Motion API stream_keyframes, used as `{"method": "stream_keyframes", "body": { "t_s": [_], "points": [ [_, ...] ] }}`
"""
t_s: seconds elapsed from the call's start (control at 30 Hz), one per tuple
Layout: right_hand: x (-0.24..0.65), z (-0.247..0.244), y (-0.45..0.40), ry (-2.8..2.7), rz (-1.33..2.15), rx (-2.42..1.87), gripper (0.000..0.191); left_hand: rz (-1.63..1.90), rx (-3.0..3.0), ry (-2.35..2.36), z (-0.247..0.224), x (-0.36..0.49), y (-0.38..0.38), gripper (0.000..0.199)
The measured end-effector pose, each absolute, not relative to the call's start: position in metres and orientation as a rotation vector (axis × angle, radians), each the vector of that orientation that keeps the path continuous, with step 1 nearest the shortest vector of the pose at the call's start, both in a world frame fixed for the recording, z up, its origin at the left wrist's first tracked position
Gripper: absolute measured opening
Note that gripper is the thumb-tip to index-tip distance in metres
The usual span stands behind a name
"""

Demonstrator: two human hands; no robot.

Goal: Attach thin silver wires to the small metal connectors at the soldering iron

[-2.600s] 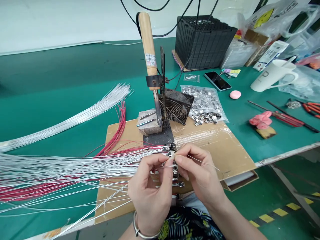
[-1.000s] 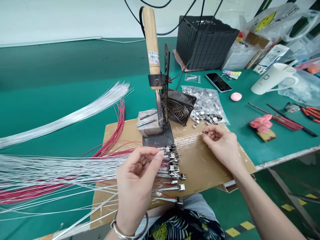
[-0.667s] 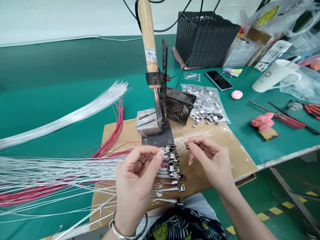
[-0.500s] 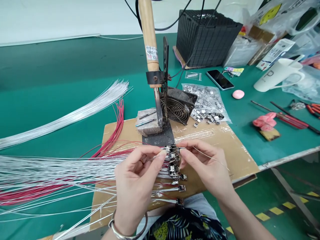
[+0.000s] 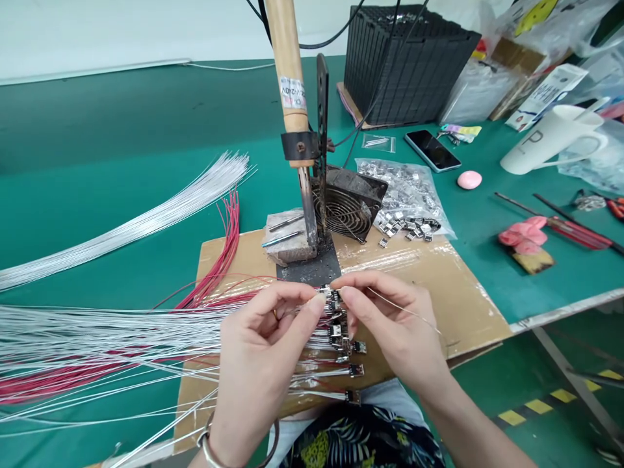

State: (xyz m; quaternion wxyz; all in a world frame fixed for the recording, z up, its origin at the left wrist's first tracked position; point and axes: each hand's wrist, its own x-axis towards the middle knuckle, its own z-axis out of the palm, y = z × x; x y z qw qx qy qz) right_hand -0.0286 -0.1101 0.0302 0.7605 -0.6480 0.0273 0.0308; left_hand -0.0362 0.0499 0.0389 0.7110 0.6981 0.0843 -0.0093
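Observation:
My left hand (image 5: 266, 351) pinches a small metal connector (image 5: 324, 290) between thumb and forefinger, at the top of a row of wired connectors. My right hand (image 5: 397, 328) is closed on a thin solder wire (image 5: 404, 309), its fingertips almost touching the left ones. Below the fingertips lie several connectors (image 5: 335, 331) on the cardboard (image 5: 414, 273). White wires (image 5: 121, 331) and red wires (image 5: 68, 383) run from them to the left. Just beyond my hands, the wooden-handled soldering iron (image 5: 305, 188) points down in its stand.
A small black fan (image 5: 348, 205) and a grey block (image 5: 290, 244) flank the iron. A bag of connectors (image 5: 402, 185), a phone (image 5: 432, 150) and a mug (image 5: 541, 143) lie to the right. Behind stands a black crate (image 5: 404, 71). A loose white wire bundle (image 5: 146, 221) lies left.
My right hand has moved slightly left, closer to my left fingertips, with the thin wire still in it. The view has shifted a little.

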Motion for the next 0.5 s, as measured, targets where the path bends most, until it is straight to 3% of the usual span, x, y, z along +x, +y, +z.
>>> {"method": "stream_keyframes", "body": {
  "t_s": [0.5],
  "points": [
    [-0.0283,0.0290,-0.1099,0.026,0.073,-1.470,0.008,-0.175,1.479,0.091,0.0417,-0.0314,0.0536,0.007]
  ]
}}
